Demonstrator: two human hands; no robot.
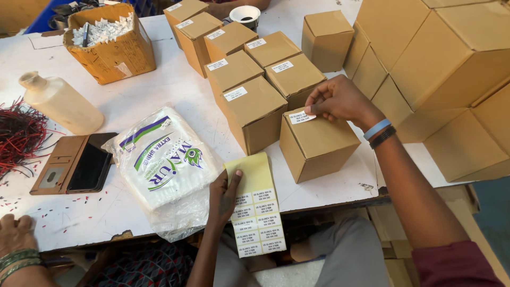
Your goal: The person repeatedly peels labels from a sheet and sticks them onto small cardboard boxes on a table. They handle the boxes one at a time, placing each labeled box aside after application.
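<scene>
My right hand [340, 100] presses a small white label [301, 117] onto the top of a brown cardboard box [319, 146] near the table's front edge. My left hand [223, 197] holds a yellow backing sheet [255, 204] with several white labels on its lower half, at the table's front edge. Behind the box stand several more small brown boxes [249, 79], each with a white label on its top.
A white plastic packet [164, 162], a phone in a brown wallet case [77, 165], a plastic bottle [58, 101], red and black wires [18, 133] and an open carton of white pieces [109, 45] lie left. Large stacked cartons [446, 69] fill the right. Another person's hand [16, 234] rests at bottom left.
</scene>
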